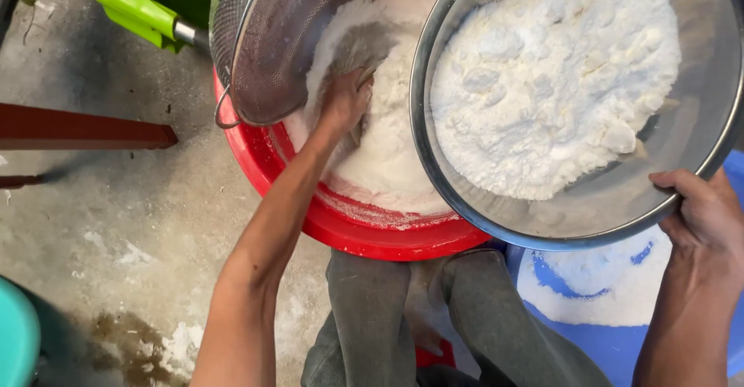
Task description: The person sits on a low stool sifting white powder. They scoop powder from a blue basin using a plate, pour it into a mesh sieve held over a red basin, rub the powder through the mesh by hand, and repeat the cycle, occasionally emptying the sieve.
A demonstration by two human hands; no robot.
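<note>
Right hand (701, 213), lower right, grips the rim of a steel bowl (697, 135) heaped with unsifted flour (554, 85). Left hand (345, 100), fingers curled, presses into sifted flour (387, 162) inside the red basin (364, 236), below the mesh sieve (283, 42). Sifting appears partly done.

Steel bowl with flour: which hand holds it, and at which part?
The right hand holds the steel bowl by its lower rim. The left hand is in the flour.
</note>
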